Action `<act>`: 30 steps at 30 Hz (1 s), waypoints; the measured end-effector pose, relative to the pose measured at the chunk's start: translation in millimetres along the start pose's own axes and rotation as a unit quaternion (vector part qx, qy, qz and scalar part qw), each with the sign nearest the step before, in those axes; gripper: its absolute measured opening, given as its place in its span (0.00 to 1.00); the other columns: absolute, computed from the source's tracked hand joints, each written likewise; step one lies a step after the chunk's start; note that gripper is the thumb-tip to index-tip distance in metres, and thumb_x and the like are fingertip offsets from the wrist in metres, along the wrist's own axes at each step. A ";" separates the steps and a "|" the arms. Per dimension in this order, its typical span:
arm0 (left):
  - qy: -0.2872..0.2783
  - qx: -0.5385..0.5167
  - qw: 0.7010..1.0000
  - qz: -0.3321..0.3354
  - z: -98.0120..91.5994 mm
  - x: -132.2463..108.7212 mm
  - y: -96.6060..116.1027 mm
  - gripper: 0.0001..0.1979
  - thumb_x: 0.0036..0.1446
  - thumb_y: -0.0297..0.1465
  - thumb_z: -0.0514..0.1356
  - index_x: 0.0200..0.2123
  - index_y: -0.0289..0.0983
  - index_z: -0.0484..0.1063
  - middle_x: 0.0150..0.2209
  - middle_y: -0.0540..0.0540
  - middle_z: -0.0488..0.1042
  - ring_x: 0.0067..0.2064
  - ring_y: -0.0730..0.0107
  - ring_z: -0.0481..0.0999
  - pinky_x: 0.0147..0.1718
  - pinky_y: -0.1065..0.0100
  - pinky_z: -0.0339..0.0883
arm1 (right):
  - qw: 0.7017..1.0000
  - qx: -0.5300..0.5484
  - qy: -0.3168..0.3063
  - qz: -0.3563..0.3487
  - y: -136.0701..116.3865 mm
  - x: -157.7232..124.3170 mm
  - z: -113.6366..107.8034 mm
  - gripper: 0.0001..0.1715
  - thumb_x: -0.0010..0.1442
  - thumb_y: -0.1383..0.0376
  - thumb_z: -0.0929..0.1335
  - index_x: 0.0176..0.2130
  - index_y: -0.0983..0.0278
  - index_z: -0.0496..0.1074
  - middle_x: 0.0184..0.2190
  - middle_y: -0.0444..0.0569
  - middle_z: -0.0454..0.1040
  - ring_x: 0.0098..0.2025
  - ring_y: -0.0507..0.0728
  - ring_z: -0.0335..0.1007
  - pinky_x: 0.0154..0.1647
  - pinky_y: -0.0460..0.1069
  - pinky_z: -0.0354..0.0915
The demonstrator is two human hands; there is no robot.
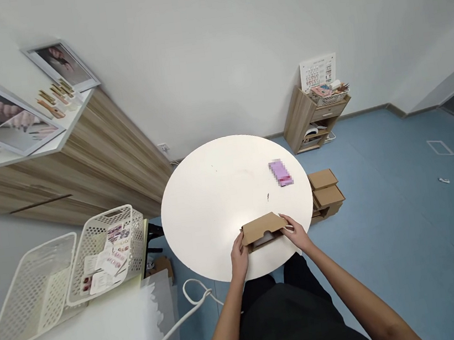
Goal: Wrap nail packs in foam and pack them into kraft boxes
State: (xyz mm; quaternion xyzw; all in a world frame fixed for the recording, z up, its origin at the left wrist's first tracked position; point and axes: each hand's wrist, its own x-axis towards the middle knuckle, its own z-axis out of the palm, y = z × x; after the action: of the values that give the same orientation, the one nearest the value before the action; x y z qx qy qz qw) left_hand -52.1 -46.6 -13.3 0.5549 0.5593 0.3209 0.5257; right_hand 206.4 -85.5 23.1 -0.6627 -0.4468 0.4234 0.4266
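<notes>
A small brown cardboard box (263,227) lies at the near edge of the round white table (213,194), its lid partly raised over a dark gap at the front. My left hand (239,255) grips the box's left end, fingers closed on it. At the right end, my right hand (296,232) holds the box's corner between thumb and fingers. What lies inside the box is mostly hidden under the lid. Farther back on the right of the table is a purple packet (280,172), blurred, touched by neither hand.
White baskets (134,243), one holding printed cards, stand at left beside a white cable (176,324). Brown boxes (327,196) are stacked on the floor right of the table. A small wooden cabinet (301,115) stands behind, against the wall.
</notes>
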 end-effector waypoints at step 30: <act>-0.031 -0.120 0.992 -0.031 15.5 -32.0 -15.3 0.34 0.56 0.44 0.62 0.63 0.42 0.56 0.67 0.37 0.57 0.66 0.53 0.61 0.60 0.53 0.62 | 0.974 -0.175 -0.125 -0.066 46.6 -26.5 14.1 0.52 0.50 0.72 0.66 0.69 0.53 0.49 0.72 0.47 0.42 0.71 0.62 0.43 0.68 0.62 0.51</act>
State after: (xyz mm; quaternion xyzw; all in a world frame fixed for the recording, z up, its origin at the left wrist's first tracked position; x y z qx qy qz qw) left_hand -47.2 -83.5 -24.0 0.4800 0.5166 0.3521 0.6154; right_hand 197.5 -119.2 -20.1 -0.6381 -0.6060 0.3894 0.2719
